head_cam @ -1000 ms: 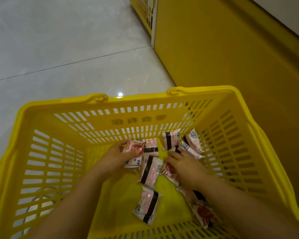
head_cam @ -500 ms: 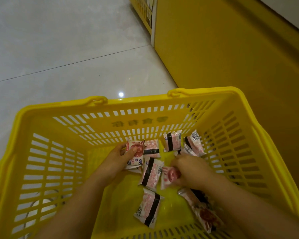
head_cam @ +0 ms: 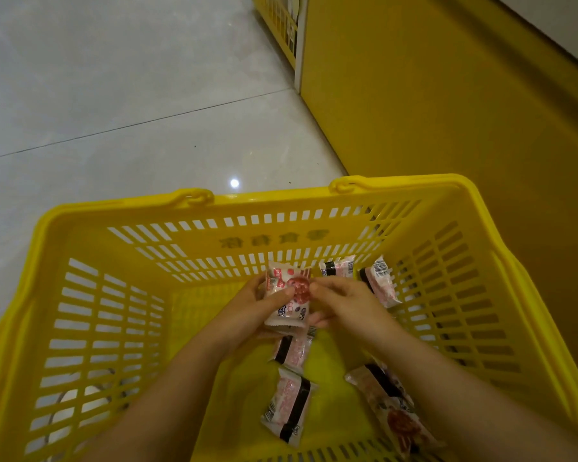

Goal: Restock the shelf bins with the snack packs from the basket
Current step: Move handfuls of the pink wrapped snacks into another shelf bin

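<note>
Inside the basket (head_cam: pixel 90 328), left hand (head_cam: pixel 247 315) and right hand (head_cam: pixel 351 305) both grip one snack pack (head_cam: pixel 291 306), fingers (head_cam: pixel 277 296) curled round it, loose packs (head_cam: pixel 289 405) below

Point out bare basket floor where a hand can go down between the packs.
Free: the floor strip between the left slotted wall and the left hand; the patch between the near middle pack and the near right packs. Crowded: the far right corner packs.

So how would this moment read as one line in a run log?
stage: gathering packs | left hand: holds snack pack | right hand: pinches its right edge | place: inside yellow basket
</note>
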`<state>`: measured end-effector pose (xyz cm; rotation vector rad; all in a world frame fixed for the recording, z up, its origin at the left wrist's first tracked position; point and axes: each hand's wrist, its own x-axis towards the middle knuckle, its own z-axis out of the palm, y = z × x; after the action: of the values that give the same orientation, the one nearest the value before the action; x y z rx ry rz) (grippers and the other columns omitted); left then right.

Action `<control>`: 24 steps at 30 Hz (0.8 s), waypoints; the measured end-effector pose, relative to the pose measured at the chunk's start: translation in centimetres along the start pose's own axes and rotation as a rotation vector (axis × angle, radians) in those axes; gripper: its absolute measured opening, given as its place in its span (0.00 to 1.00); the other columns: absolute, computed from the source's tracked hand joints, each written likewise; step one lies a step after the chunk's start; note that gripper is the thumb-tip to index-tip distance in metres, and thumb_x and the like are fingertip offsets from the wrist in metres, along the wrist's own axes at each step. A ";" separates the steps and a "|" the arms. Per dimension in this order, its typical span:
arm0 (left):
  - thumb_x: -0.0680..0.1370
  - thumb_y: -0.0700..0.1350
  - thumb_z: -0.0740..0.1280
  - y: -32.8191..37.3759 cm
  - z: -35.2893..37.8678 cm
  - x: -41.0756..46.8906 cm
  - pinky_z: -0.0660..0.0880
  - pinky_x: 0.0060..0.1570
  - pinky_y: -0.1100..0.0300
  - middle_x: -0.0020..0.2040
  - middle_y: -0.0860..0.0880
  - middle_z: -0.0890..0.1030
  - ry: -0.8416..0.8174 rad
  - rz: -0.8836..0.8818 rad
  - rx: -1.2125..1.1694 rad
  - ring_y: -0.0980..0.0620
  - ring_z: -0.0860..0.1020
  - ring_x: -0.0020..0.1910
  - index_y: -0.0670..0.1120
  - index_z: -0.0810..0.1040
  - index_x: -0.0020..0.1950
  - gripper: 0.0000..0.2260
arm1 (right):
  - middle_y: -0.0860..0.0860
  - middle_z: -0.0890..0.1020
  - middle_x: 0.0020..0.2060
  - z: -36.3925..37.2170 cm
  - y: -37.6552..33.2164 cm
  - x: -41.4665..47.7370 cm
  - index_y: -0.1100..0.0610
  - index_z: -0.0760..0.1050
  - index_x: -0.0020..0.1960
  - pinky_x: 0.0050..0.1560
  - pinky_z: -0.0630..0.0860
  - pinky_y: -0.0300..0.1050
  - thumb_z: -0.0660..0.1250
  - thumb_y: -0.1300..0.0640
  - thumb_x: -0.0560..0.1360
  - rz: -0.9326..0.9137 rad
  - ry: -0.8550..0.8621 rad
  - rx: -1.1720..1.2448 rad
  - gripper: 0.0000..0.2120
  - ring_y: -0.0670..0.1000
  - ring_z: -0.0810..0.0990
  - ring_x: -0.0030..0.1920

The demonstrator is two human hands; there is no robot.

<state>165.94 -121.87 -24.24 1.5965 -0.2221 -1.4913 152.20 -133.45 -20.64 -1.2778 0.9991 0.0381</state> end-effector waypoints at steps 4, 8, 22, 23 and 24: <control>0.74 0.53 0.70 -0.5 -0.4 0.2 0.81 0.47 0.46 0.55 0.48 0.83 0.041 -0.008 0.012 0.48 0.84 0.47 0.54 0.70 0.66 0.22 | 0.50 0.80 0.51 -3.0 1.7 1.2 0.57 0.75 0.60 0.44 0.74 0.40 0.65 0.53 0.78 -0.110 0.420 -0.551 0.13 0.48 0.77 0.48; 0.73 0.53 0.71 -1.0 -0.8 0.6 0.80 0.49 0.43 0.56 0.46 0.82 0.073 0.001 -0.044 0.44 0.84 0.49 0.53 0.69 0.67 0.24 | 0.54 0.76 0.60 -3.5 4.1 1.1 0.56 0.66 0.68 0.53 0.77 0.51 0.66 0.53 0.77 -0.081 0.307 -1.109 0.22 0.55 0.75 0.59; 0.74 0.54 0.70 0.6 -0.1 -0.9 0.81 0.45 0.52 0.57 0.47 0.81 0.115 0.082 0.033 0.48 0.83 0.49 0.54 0.67 0.67 0.23 | 0.48 0.79 0.36 -4.1 0.3 -2.3 0.53 0.75 0.53 0.32 0.71 0.41 0.65 0.54 0.77 -0.135 0.052 -0.824 0.06 0.47 0.76 0.34; 0.74 0.54 0.70 1.1 0.1 -1.4 0.81 0.45 0.52 0.56 0.47 0.81 0.108 0.103 0.034 0.48 0.83 0.49 0.54 0.67 0.66 0.23 | 0.49 0.81 0.39 -4.1 -0.9 -3.0 0.54 0.74 0.58 0.35 0.76 0.46 0.64 0.56 0.79 -0.176 0.071 -0.768 0.09 0.48 0.77 0.34; 0.74 0.54 0.70 1.6 0.4 -2.0 0.81 0.48 0.50 0.56 0.48 0.82 0.104 0.122 0.034 0.48 0.83 0.49 0.54 0.68 0.65 0.22 | 0.51 0.82 0.41 -4.2 -2.1 -3.8 0.53 0.74 0.58 0.39 0.79 0.51 0.63 0.57 0.79 -0.212 0.088 -0.696 0.08 0.50 0.79 0.35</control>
<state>165.79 -121.66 -21.65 1.6526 -0.2822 -1.3136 148.53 -135.63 -16.38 -2.0316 0.9510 0.1797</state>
